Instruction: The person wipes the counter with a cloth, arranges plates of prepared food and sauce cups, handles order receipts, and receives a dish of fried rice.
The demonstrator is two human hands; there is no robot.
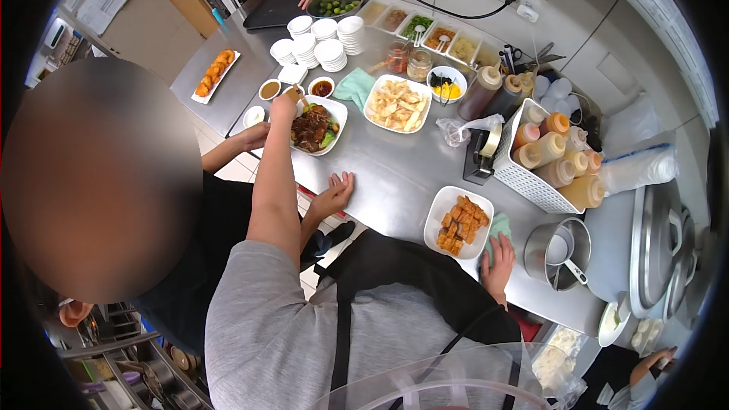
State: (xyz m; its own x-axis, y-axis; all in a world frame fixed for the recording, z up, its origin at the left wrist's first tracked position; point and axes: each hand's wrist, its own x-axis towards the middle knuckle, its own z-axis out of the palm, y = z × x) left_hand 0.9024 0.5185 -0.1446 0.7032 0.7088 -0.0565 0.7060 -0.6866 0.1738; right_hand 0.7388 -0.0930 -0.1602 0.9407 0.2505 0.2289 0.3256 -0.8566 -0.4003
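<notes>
My left hand (284, 108) reaches to the rim of a white square bowl (339, 115) of dark sauced meat and greens (313, 129). Its fingers are closed around something small and brownish, too small to name. On the steel counter my right hand (497, 262) lies with fingers extended, touching a green cloth (499, 229). Just left of it sits a white bowl (437, 222) of browned, cut pieces (465, 224). A co-worker's hand (254, 137) is beside the meat bowl, and the other hand (334, 193) is at the counter edge.
Stacked white dishes (329, 53), sauce bowls (322, 88) and a bowl of pale slices (397, 104) stand farther back. Sauce bottles fill a white basket (531, 182) near a steel pot (558, 250) at right. The co-worker (220, 220) stands close on my left.
</notes>
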